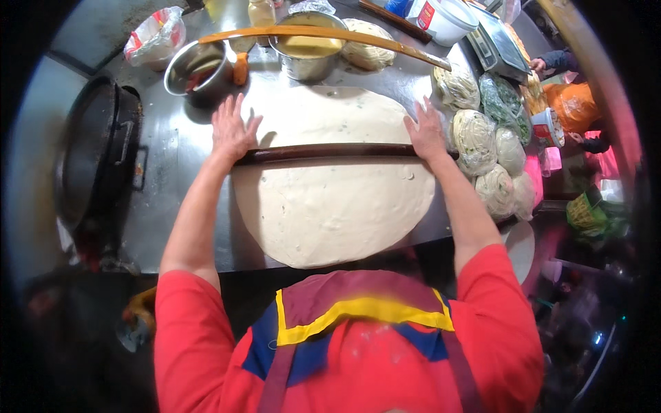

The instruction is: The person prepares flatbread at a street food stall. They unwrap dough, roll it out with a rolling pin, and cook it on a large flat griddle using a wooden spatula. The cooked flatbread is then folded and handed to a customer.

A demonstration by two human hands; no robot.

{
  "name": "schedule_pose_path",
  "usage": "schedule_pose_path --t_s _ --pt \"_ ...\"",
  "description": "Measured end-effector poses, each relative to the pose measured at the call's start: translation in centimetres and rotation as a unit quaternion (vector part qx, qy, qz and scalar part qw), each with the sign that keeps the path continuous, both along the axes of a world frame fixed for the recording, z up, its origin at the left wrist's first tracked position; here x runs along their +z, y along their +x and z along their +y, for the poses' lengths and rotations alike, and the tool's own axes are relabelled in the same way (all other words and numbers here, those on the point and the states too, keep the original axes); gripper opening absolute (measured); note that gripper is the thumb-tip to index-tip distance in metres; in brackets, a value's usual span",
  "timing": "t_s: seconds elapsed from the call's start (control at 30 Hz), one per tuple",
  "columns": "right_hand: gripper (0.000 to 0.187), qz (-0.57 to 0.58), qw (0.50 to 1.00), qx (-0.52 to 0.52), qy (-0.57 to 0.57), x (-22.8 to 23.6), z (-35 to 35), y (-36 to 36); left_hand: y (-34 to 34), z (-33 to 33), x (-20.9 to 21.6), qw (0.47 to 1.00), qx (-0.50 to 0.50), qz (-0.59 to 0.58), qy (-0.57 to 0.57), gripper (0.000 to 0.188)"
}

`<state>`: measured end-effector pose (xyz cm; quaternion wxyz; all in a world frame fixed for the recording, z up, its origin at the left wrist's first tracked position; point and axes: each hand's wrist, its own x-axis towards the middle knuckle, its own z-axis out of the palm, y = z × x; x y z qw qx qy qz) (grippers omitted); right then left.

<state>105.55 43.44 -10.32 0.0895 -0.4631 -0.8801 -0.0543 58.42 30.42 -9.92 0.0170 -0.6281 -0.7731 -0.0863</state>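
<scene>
A large, thin sheet of pale dough [330,213] with a few green flecks lies flat on the metal table [165,179], its near edge reaching the table's front. Across it rests a long dark wooden rolling pin [330,152]. My left hand [233,129] lies over the pin's left end, fingers spread and pointing away from me. Over the right end is my right hand [427,134], its fingers also stretched out. Both palms bear on the pin rather than wrapping around it.
Beyond the dough stand a steel pot [200,69] and a pot of yellowish liquid [308,51], with a long wooden stick [323,32] across. Bagged dough coils [475,141] and a scale [497,45] crowd the right. A black pan [93,151] stands left. Another person's hand [538,65] shows far right.
</scene>
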Motion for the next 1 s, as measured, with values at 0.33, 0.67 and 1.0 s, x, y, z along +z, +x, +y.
schedule_pose_path --t_s 0.33,0.67,1.0 --pt "0.054 -0.039 0.966 -0.159 -0.201 3.3 -12.4 -0.1 4.9 -13.1 -0.1 0.996 -0.018 0.030 -0.084 0.072" --pt "0.051 0.154 0.987 -0.046 -0.009 1.6 -15.2 3.9 4.6 -18.9 0.9 0.995 0.013 -0.080 0.064 0.077" --pt "0.048 -0.145 0.978 -0.086 -0.120 0.9 -18.1 5.8 5.4 -23.7 -2.6 0.997 -0.067 0.029 0.033 0.069"
